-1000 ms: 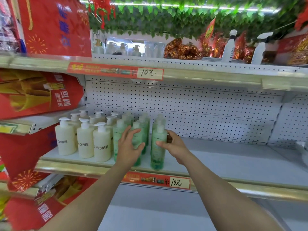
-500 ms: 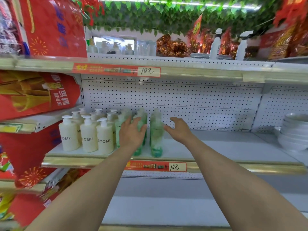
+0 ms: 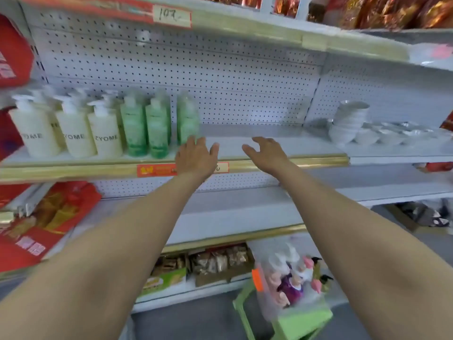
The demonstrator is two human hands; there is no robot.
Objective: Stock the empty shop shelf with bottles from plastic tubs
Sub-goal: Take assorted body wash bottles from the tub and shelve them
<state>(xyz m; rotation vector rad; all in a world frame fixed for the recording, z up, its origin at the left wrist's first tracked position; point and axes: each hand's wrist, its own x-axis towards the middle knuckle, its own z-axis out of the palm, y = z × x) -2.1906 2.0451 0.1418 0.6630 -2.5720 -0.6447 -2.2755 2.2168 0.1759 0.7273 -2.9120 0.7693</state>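
Cream pump bottles (image 3: 105,136) marked ZYOME and green pump bottles (image 3: 157,128) stand in rows at the left of the white shelf (image 3: 269,146). My left hand (image 3: 196,155) hovers in front of the shelf's gold edge, fingers relaxed, holding nothing, just right of the green bottles. My right hand (image 3: 267,153) floats beside it, also relaxed and holding nothing. Low down, a clear plastic tub (image 3: 286,278) with several bottles sits on a green stool (image 3: 294,320).
White bowls (image 3: 348,123) are stacked on the shelf to the right. Red gift packs (image 3: 44,222) fill the left unit. Boxed snacks (image 3: 215,263) sit on the bottom shelf. The shelf above (image 3: 245,28) carries a 10 price tag.
Both hands let go of the green bottles and pulled back from the shelf to its front edge. The view tilted down, bringing the tub on the stool into sight.
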